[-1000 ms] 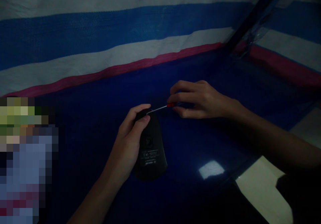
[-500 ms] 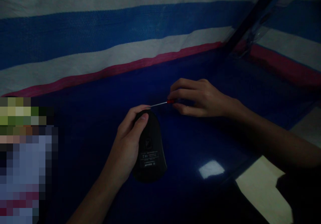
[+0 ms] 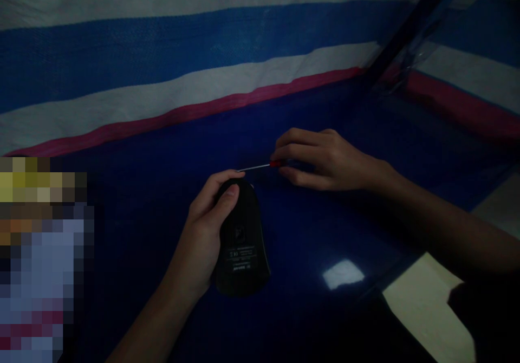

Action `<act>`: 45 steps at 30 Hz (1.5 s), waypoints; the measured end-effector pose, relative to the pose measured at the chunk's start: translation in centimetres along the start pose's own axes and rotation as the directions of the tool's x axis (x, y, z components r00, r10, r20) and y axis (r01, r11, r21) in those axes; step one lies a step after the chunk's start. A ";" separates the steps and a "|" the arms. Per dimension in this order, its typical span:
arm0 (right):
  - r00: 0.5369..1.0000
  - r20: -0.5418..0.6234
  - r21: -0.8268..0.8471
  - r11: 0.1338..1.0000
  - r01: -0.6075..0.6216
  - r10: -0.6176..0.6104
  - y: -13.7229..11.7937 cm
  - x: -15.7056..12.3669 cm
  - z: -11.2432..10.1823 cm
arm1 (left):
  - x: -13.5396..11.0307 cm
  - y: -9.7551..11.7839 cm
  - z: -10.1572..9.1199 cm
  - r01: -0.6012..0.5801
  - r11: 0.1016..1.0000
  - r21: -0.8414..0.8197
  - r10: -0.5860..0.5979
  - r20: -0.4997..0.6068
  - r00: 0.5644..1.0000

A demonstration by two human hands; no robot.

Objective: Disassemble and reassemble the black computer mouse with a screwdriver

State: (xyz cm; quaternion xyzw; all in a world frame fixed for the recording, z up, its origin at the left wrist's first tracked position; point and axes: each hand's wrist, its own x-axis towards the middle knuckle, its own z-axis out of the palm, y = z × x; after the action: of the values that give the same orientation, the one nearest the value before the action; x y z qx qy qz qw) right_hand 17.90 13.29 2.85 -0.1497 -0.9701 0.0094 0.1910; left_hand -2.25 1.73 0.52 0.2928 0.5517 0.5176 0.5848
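Over the last second my right hand [image 3: 325, 160] has lifted the small red-handled screwdriver [image 3: 260, 166] slightly toward the top of the frame. Its metal tip, earlier angled down onto the top end of the black mouse [image 3: 242, 241], now sits nearly level just above my left hand [image 3: 205, 238] fingertips.

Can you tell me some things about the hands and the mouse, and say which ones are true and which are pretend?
1. The left hand holds a black computer mouse turned bottom-up. True.
2. The right hand holds a pair of scissors. False: it holds a small screwdriver with a red handle.
3. The screwdriver's metal tip points toward the front end of the mouse. True.
4. The mouse lies on a yellow cloth. False: it is on a dark blue surface.
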 end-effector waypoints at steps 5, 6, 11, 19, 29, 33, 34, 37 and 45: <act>1.000 0.011 -0.002 1.000 -0.012 0.012 0.0 0.0 0.0 | 0.0 -0.1 0.0 0.004 1.000 -0.011 -0.004 -0.007 1.000; 1.000 0.012 -0.002 1.000 -0.010 0.011 0.0 0.0 0.0 | 0.1 -0.1 0.0 0.004 1.000 -0.010 -0.004 -0.012 1.000; 1.000 -0.018 -0.016 1.000 0.009 -0.010 -0.1 0.0 0.0 | 0.3 -0.2 0.0 0.006 1.000 -0.028 -0.007 -0.035 0.999; 1.000 -0.020 0.005 1.000 0.011 -0.011 0.1 -0.1 0.0 | 0.3 -0.3 0.1 -0.009 1.000 0.010 0.010 -0.044 0.999; 1.000 -0.004 0.062 0.998 -0.009 0.009 0.0 0.0 0.1 | 0.5 0.0 0.1 0.002 1.000 -0.001 -0.002 -0.044 0.999; 0.998 -0.021 0.211 0.976 -0.057 0.063 -0.1 0.1 -0.3 | 0.5 0.0 0.0 0.017 1.000 -0.009 -0.018 -0.036 0.999; 0.995 -0.020 0.263 0.960 -0.091 0.100 -0.2 0.1 -0.5 | 0.5 0.0 0.0 0.021 1.000 -0.013 -0.021 -0.030 0.999; 0.974 -0.001 0.405 0.890 -0.207 0.227 -0.4 0.3 -1.1 | 0.3 0.1 -0.1 0.033 0.999 -0.018 -0.033 -0.006 0.999; 0.937 0.191 0.743 0.581 -0.333 0.292 -0.7 0.5 -1.9 | 0.3 0.2 -0.3 0.086 0.996 0.019 -0.087 0.051 0.995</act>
State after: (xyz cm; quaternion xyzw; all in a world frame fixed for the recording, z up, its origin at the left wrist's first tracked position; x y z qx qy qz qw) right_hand 17.96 12.74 4.81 -0.2226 -0.8364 0.4558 0.2080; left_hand -2.63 2.00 0.57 0.2868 0.5527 0.4795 0.6183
